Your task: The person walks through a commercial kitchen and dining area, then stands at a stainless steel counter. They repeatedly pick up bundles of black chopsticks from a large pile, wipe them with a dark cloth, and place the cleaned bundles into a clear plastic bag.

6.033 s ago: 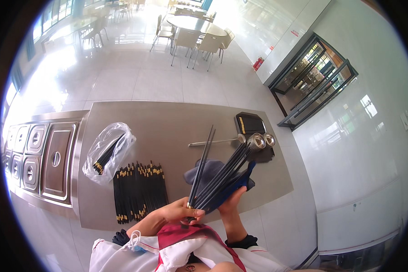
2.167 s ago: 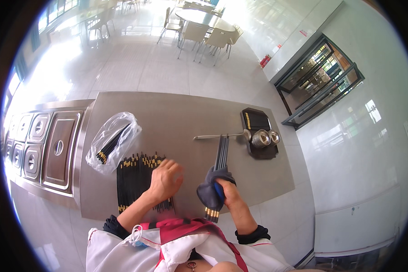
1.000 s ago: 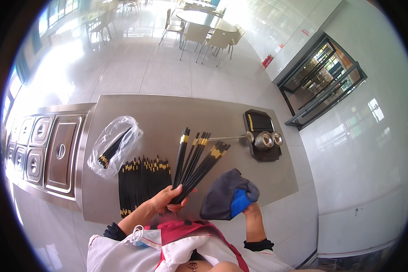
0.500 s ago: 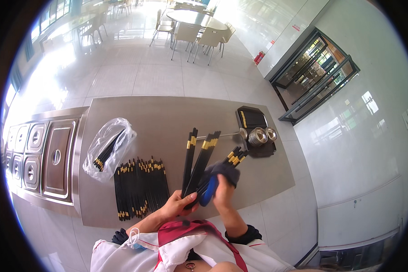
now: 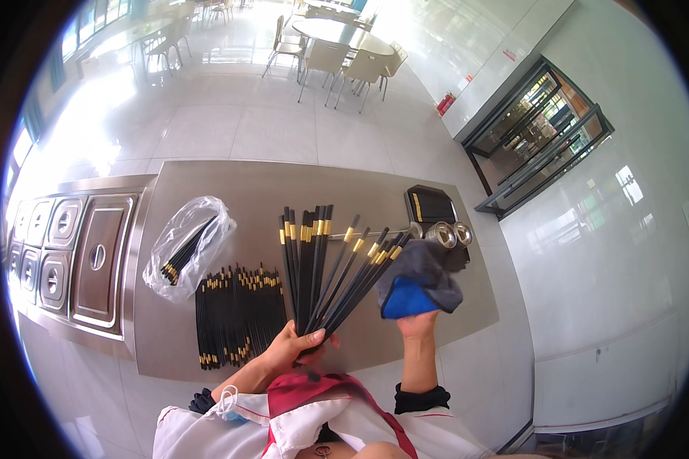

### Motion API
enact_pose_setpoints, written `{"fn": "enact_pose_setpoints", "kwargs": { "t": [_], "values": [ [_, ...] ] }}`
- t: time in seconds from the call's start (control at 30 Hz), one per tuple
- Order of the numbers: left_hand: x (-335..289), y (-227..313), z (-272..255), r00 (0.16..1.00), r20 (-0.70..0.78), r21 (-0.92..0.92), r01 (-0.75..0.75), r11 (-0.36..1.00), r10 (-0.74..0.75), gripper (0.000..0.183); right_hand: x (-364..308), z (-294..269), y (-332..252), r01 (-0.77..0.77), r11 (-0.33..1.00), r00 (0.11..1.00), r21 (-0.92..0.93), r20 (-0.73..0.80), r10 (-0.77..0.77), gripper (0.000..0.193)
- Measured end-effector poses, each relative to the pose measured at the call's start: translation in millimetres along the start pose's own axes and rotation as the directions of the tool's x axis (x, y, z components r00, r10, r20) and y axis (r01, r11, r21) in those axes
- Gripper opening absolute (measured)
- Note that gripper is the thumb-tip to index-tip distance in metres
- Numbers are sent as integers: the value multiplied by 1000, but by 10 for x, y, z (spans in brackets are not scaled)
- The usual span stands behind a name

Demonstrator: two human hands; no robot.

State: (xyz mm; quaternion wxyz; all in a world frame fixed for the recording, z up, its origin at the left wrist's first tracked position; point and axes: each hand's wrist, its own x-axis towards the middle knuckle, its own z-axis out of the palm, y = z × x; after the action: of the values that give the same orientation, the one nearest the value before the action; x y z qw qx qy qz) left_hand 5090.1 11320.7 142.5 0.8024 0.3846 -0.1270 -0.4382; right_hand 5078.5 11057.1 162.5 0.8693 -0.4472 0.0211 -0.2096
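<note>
Left hand point(image 5: 295, 348) clenched round the lower ends of a fanned bundle of black chopsticks point(image 5: 321, 271), gold-banded tips spread upward over the steel worktop point(image 5: 230, 183). Right hand point(image 5: 417, 325) gripping a grey and blue cloth point(image 5: 419, 281), raised just beside the rightmost sticks of the fan, touching or nearly touching their tips. Below and left of the fan, flat on the worktop, a row of more black chopsticks point(image 5: 233, 314) laid side by side, gold ends at both near and far edges. Farther left, a clear crumpled plastic bag point(image 5: 187, 249) holding a few more black sticks, its contents slanted toward the near left corner. Toward the far right corner, a dark rectangular tray point(image 5: 430, 205) with a yellow strip along one side; just beside it two round shiny metal containers point(image 5: 450, 233) and a thin metal rod lying crosswise. Left of the worktop, a steel counter with lidded wells point(image 5: 92, 256). On the far wall to the right, a small red sign point(image 5: 508, 55), and low against that wall a red fire extinguisher point(image 5: 445, 102).
</note>
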Motion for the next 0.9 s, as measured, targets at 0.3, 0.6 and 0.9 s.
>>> {"fn": "enact_pose_setpoints", "kwargs": {
  "t": [0.3, 0.6, 0.9],
  "values": [
    [139, -85, -5, 994, -79, 74, 83, 994, -77, 36, -641, 269, 477, 300, 550, 949, -780, 302, -91, 11],
    [148, -101, 177, 999, -49, 96, -10, 995, 15, 23, -376, 504, 318, 288, 531, 925, -797, 89, -368, 9],
    [64, -85, 149, 996, -83, 173, 30, 984, -16, 22, 206, 522, -181, 85, 958, 932, -275, -319, -174, 35]
  ]
}}
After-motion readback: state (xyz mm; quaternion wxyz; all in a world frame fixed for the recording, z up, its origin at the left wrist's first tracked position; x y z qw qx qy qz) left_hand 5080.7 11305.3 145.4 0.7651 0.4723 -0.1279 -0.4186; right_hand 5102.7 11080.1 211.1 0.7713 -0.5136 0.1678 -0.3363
